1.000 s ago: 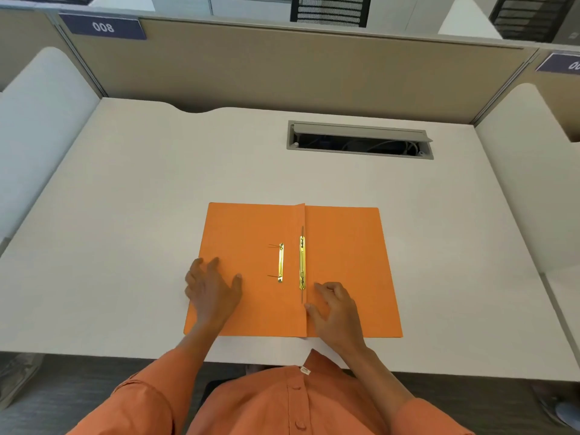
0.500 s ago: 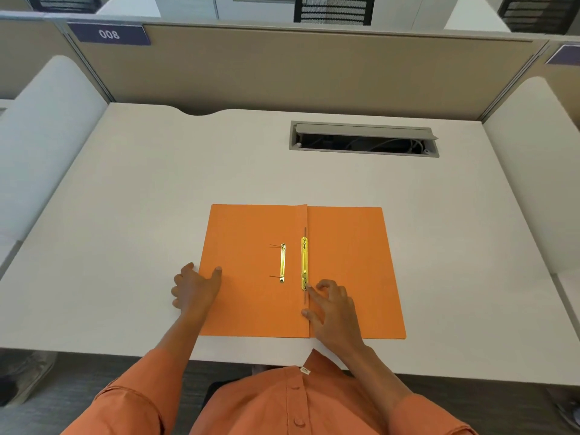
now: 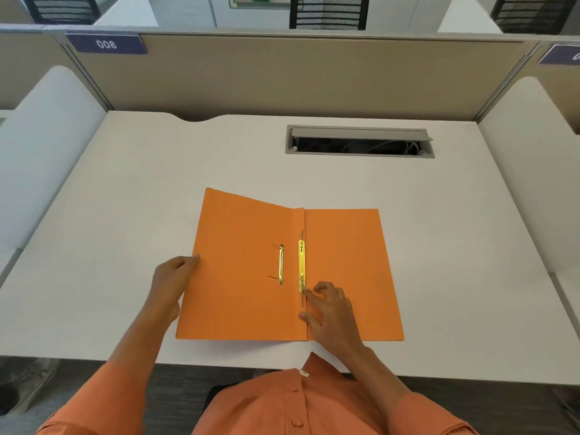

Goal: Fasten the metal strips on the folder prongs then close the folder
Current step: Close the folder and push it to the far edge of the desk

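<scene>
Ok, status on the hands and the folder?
Left hand gripping the left cover edge, lifting it. Right hand fingertip on the metal strip at the spine. Folder open. Nothing obstructing.

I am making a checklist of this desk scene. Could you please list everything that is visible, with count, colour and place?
folder: one, orange, open on the desk, left cover lifted
metal strip: one, gold, along the spine fold
second metal strip: one, gold, on the left cover
desk: one, off-white
cable tray: one, grey, lid open, far right of desk
partition: one, beige, behind desk
number plate 008: one, dark blue, on partition
chairs: three, black, beyond partition
left hand: grip on the left cover's edge
right hand: fingertip at the strip's near end
sleeves: two, orange
</scene>
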Motion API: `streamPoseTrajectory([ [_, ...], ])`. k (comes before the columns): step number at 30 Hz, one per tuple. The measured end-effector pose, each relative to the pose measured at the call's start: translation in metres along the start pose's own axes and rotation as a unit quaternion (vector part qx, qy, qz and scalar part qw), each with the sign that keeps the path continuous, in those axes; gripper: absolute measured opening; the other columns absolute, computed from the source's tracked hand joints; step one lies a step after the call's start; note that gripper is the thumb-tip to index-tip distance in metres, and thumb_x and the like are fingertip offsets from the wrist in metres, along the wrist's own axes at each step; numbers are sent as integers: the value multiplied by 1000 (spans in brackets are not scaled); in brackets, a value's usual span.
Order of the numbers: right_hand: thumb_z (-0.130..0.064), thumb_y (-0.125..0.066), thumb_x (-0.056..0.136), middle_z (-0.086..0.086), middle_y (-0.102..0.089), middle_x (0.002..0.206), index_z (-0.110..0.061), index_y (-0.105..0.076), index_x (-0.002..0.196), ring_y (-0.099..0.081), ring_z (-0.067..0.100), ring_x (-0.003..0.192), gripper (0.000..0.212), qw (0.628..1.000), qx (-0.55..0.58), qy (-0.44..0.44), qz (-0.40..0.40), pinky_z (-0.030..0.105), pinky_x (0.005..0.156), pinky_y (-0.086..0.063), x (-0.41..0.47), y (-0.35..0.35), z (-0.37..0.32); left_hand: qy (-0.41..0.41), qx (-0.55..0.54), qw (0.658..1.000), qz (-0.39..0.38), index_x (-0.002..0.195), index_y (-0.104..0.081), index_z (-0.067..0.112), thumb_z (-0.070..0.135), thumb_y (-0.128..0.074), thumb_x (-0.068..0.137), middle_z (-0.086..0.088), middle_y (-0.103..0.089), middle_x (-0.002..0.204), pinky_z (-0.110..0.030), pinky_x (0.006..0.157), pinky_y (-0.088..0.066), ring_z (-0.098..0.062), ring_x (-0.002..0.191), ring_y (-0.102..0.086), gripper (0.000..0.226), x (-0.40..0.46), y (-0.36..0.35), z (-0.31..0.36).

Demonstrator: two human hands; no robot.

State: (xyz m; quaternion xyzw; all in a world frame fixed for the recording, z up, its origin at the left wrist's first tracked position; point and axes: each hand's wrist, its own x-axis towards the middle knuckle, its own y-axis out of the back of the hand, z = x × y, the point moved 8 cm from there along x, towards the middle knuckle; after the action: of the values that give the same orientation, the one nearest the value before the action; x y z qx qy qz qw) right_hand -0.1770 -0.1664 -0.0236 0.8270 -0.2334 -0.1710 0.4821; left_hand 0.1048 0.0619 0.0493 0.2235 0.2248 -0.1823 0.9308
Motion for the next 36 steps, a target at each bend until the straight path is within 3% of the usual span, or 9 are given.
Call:
streamPoseTrajectory([
  [7, -52, -68, 91, -7, -50, 138, -34, -64, 141, -50, 18, 118, 53, 999, 40, -12, -2, 35, 97, -44, 1, -1, 4, -84, -13, 990, -116, 105, -82, 23, 54, -55, 102, -1, -82, 107, -42, 90, -56, -22, 103, -77, 42, -46, -26, 64],
  [12, -41, -68, 99, -7, -55, 133, -25, -66, 142, -50, 14, 120, 46, 981, 178, -82, 1, 36, 105, -46, -1, 5, 10, -119, -5, 974, -193, 113, -79, 22, 50, -52, 105, -1, -81, 113, -49, 102, -52, -25, 110, -74, 40, -80, -70, 88],
  [14, -37, -69, 100, -9, -59, 129, -26, -68, 138, -56, 11, 117, 39, 959, 256, -124, 4, 34, 102, -51, -4, 11, 14, -129, 4, 969, -213, 114, -78, 23, 46, -52, 106, 2, -81, 114, -47, 102, -53, -21, 109, -75, 35, -89, -89, 92],
  [17, -38, -67, 101, -18, -68, 118, -44, -71, 123, -64, -1, 107, 23, 924, 345, -166, 6, 20, 89, -50, -11, 29, 16, -141, 22, 961, -236, 113, -78, 31, 41, -52, 108, 10, -81, 114, -38, 92, -54, -7, 104, -76, 28, -98, -116, 92],
  [19, -43, -64, 102, -18, -75, 110, -49, -76, 111, -68, -1, 101, 16, 893, 400, -207, -1, 20, 85, -50, -15, 42, 20, -145, 35, 956, -252, 116, -76, 34, 41, -52, 107, 15, -79, 116, -34, 89, -53, -3, 104, -75, 26, -101, -133, 88],
  [24, -47, -57, 104, 5, -82, 105, -22, -84, 107, -78, 29, 94, 37, 815, 524, -247, 24, 46, 88, -64, -21, 71, 34, -132, 42, 952, -273, 115, -76, 38, 46, -56, 105, 20, -77, 118, -30, 88, -55, -2, 104, -75, 24, -100, -166, 71],
  [29, -55, -48, 105, 19, -80, 109, -9, -82, 110, -77, 27, 92, 58, 736, 622, -265, 36, 34, 76, -64, -23, 95, 51, -88, 47, 960, -263, 114, -76, 37, 46, -58, 104, 18, -77, 115, -30, 89, -56, -3, 107, -74, 22, -86, -185, 48],
  [32, -66, -45, 101, 18, -79, 109, -12, -83, 109, -76, 30, 97, 66, 688, 663, -294, 36, 41, 83, -62, -27, 102, 68, -51, 49, 972, -224, 116, -72, 33, 44, -58, 104, 14, -74, 120, -37, 99, -56, -10, 116, -67, 22, -74, -188, 32],
  [36, -76, -44, 96, 17, -79, 98, -14, -83, 102, -77, 35, 92, 73, 674, 667, -317, 19, 43, 77, -64, -32, 107, 98, -12, 65, 982, -178, 124, -65, 24, 40, -57, 105, 5, -67, 131, -50, 113, -50, -20, 127, -60, 25, -61, -189, 10],
])
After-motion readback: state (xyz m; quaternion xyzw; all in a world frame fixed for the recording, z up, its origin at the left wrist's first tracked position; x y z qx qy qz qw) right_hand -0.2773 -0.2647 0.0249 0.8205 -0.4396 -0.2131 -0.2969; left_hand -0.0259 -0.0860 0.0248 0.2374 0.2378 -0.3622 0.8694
